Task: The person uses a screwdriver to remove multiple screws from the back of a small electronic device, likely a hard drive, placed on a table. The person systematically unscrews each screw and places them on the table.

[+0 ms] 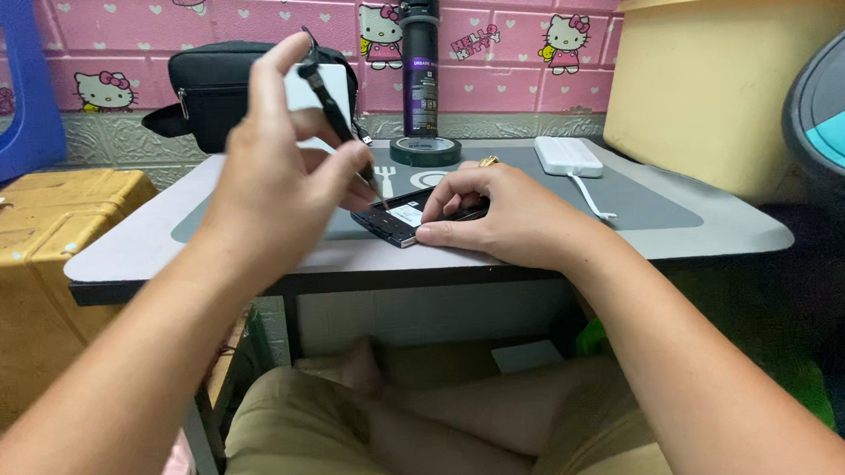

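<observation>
The left hand (282, 168) gripped a thin black screwdriver (339, 118), its tip slanting down onto an opened black phone (412, 217) that lay near the middle of the desk (157, 241). The right hand (502, 210) lay flat on the phone's right part, fingers spread and pressing it down. Farther back sat a roll of black tape (425, 150), a white power bank (568, 155) to its right, and a black pouch (212, 90) to the left.

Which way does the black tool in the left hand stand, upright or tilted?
Tilted. The tool slants from the left hand down to the right, with its tip on the phone that the right hand steadies.
</observation>
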